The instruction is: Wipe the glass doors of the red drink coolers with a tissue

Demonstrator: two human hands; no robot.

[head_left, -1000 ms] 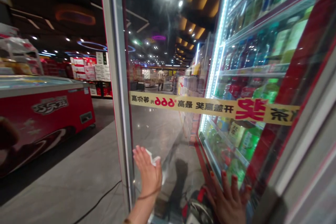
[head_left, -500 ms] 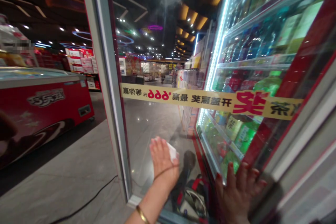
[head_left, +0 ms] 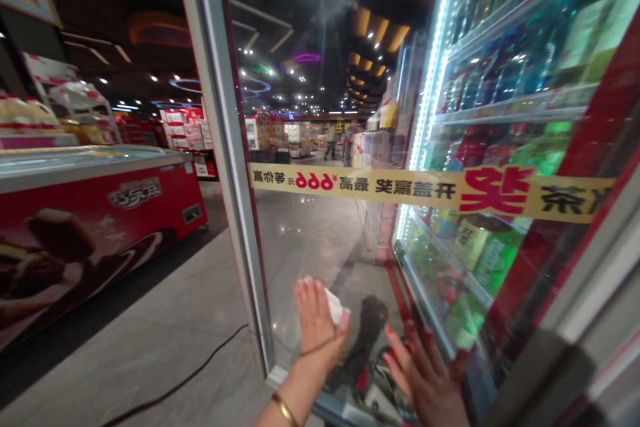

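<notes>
Red chest freezer (head_left: 100,247) beside glass cooler door (head_left: 300,240).

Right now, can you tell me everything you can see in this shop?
glass fridge door: one, silver frame, middle
drink bottles: many, blue and green, on shelves behind the glass, right
banner: one, yellow with red writing, across the glass
chest freezer: one, red, left
cable: one, black, on the floor, lower left
shopper: one, far down the aisle
white cloth: one, white, under the left hand
left hand: one, on the glass
gold bangle: one, gold, left wrist
right hand: one, red nails, on the glass, lower right
</notes>
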